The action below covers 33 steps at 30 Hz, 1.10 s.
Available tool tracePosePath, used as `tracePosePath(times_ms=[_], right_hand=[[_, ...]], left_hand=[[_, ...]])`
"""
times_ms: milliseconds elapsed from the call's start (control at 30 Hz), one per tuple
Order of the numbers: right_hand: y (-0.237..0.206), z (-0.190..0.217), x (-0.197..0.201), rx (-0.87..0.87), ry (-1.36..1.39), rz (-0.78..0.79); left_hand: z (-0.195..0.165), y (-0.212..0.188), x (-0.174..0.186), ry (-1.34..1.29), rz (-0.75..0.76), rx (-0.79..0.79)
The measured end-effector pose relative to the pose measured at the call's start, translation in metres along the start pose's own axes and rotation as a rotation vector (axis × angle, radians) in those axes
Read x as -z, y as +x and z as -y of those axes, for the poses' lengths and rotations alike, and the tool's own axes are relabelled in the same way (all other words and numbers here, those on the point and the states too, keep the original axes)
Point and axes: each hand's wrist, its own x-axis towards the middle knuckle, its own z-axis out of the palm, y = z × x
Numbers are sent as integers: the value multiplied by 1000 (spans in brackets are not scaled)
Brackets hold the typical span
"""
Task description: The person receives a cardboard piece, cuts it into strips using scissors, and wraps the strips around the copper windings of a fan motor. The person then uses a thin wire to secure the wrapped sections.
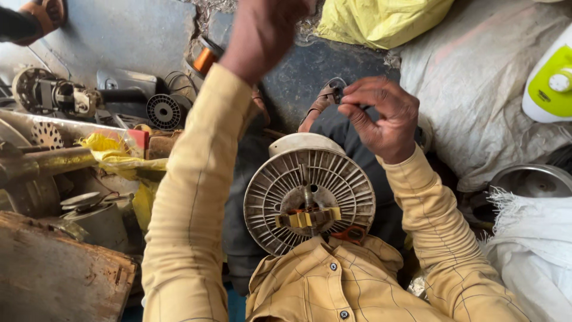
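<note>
Fingertips of the right hand (381,116) are pinched together on a small dark part (337,93), held just above the person's lap; the remaining fingers curl loosely, palm turned toward the camera. The wrist bends inward and the yellow-checked sleeve (438,232) runs down and right toward the shoulder.

The left hand (262,33) is raised high toward the top edge, blurred, back toward the camera; whether its fingers grip anything cannot be told. Its forearm descends in a long diagonal to the lower left.

Between the two arms, resting on the lap against the chest, sits a round, grey-white ribbed housing (310,191) with radial fins. Its disc face is turned up toward the camera, so its central shaft (307,194) points roughly upward along the line of sight. A yellow bracket (308,219) crosses its lower middle, and an orange scissor handle (351,234) lies at its lower right rim.

Surroundings: a copper wire spool (205,58) beyond the left forearm; a black ribbed disc (164,111) and a motor part (53,95) well to the left; a rusty metal box (59,274) at lower left; a yellow bag (381,21) at top; white woven sacks (476,89) and a green-and-white appliance (551,80) at right.
</note>
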Motion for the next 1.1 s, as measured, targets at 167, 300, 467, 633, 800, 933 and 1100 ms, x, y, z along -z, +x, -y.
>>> tracePosePath(times_ms=[167,300,467,633,800,933,1100], right_hand=[[-8,-16,22,-25,39,46],[-7,-23,2,56,179,98],[-11,-46,-49,-218,351,316],[-20,-50,-17,13,221,101],[-34,29,66,-102,363,61],[-64,110,106,-40,456,100],[-94,151,148,-192,510,171]], left_hand=[[-115,-8,12,-461,327,-40],[-209,6,0,-247,326,-387],[-271,1,9,-601,477,-330],[-253,10,61,-630,378,-330],[-178,-6,102,-477,130,1],[-98,-46,68,-221,104,243],[-57,-111,21,-75,167,373]])
